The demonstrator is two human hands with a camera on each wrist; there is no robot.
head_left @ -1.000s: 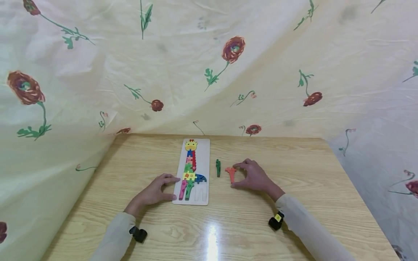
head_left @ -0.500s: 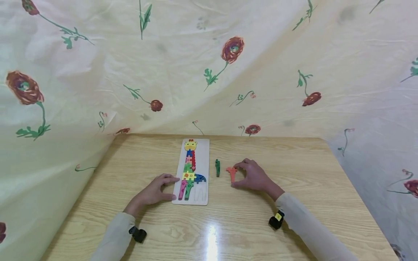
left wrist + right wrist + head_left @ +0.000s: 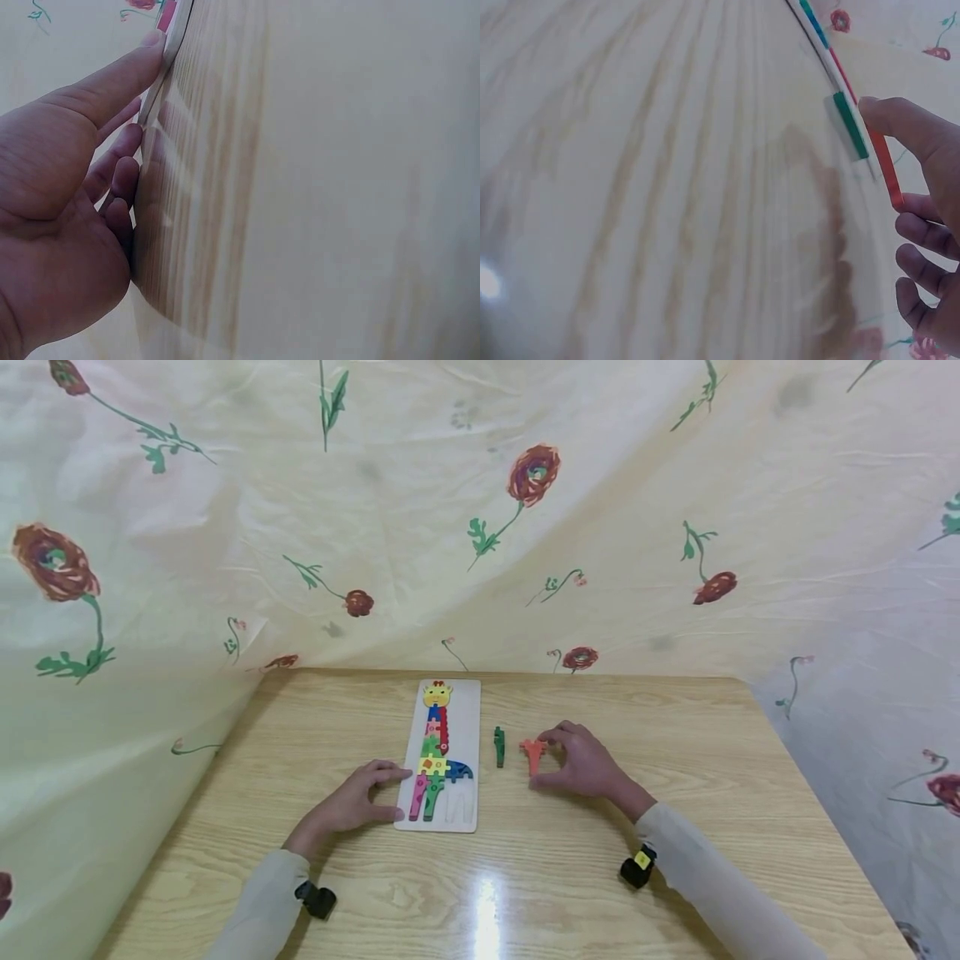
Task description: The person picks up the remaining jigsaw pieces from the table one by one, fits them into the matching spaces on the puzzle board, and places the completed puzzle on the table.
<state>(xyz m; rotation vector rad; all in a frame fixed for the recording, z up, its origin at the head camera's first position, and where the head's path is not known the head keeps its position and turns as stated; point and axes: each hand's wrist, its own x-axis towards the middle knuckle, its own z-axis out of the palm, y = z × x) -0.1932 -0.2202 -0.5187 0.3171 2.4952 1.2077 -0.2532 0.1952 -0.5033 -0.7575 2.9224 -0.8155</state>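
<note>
A white puzzle board [image 3: 467,710] lies on the table, with a colourful giraffe of several pieces set in it. At its lower right a bare leg-shaped recess [image 3: 460,802] shows. My left hand [image 3: 352,797] touches the board's left edge with thumb and index finger apart; in the left wrist view the thumb [image 3: 142,64] lies against that edge. To the right of the board, my right hand [image 3: 588,764] pinches an orange puzzle piece [image 3: 533,757] between thumb and index finger. A dark green puzzle piece [image 3: 499,747] lies between the board and the orange piece.
The wooden table [image 3: 645,710] runs back to a flower-printed cloth [image 3: 420,527] that hangs behind it and at both sides. A bright light reflection [image 3: 487,910] falls on the table's near part. Both wrists wear small black cameras.
The right hand has shifted very slightly with the orange puzzle piece, whose forked top has turned a little. The left hand, the board and the green piece stay put.
</note>
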